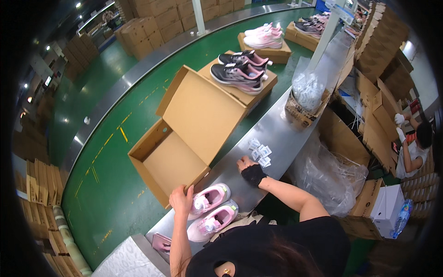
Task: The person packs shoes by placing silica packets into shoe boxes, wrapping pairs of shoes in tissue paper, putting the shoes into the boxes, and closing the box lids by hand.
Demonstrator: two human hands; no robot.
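Observation:
An open brown shoebox [170, 159] with its lid up lies on the green conveyor belt [110, 184]. My left hand [181, 199] grips the box's near corner. Right beside that hand, a pair of pink shoes [211, 210] lies on the steel counter [277, 134]. My right hand [249, 169], in a black wrist wrap, rests on the counter with its fingers on several small white packets [260, 153].
Farther along the belt, closed boxes carry black-and-pink shoes [240, 69] and pink shoes [264, 37]. A carton of white packets [305, 99] stands on the counter. Clear plastic bags [330, 173] and stacked cartons [383, 51] are on the right, where another person [413, 147] sits.

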